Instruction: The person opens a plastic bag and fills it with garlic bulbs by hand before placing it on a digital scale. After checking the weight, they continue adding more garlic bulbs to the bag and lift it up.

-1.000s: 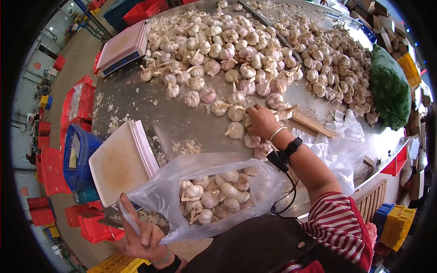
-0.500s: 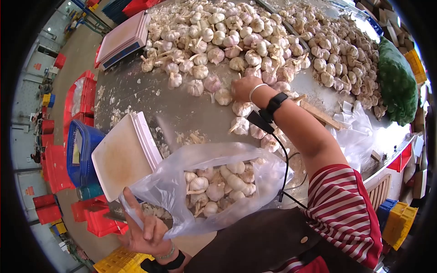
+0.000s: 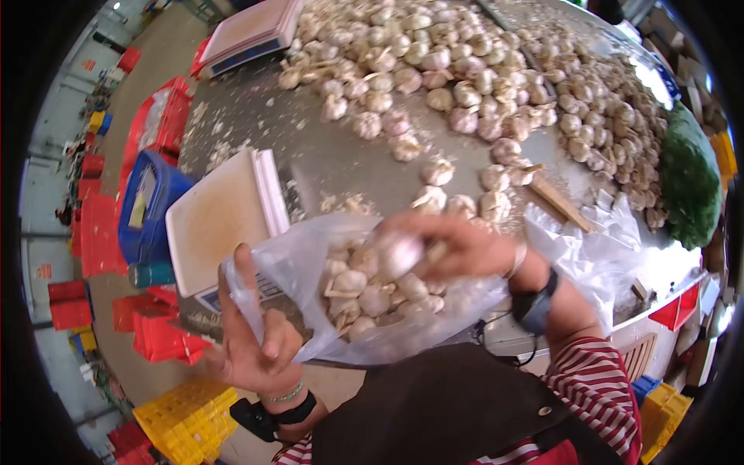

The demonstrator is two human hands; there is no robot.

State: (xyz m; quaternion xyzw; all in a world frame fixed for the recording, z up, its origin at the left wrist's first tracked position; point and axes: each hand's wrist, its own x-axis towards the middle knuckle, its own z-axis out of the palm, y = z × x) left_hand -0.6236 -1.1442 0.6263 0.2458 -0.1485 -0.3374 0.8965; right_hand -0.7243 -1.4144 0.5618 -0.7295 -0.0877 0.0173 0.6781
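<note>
Head view: we see the right hand, motion-blurred, gripping a garlic bulb over the open plastic bag, masking some bulbs inside. Left hand holds the bag's edge; exact finger contact unclear.

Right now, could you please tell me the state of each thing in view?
Plastic bag: open, partly filled with garlic bulbs.
Left hand: spread, supporting the bag's edge.
Right hand: blurred, holding garlic over the bag.
Nearer scale: brown-stained, unloaded.
Loose garlic: heaped and scattered.
White plastic: crumpled.
Wooden stick: lying flat.
Green sack: bulging.
</note>
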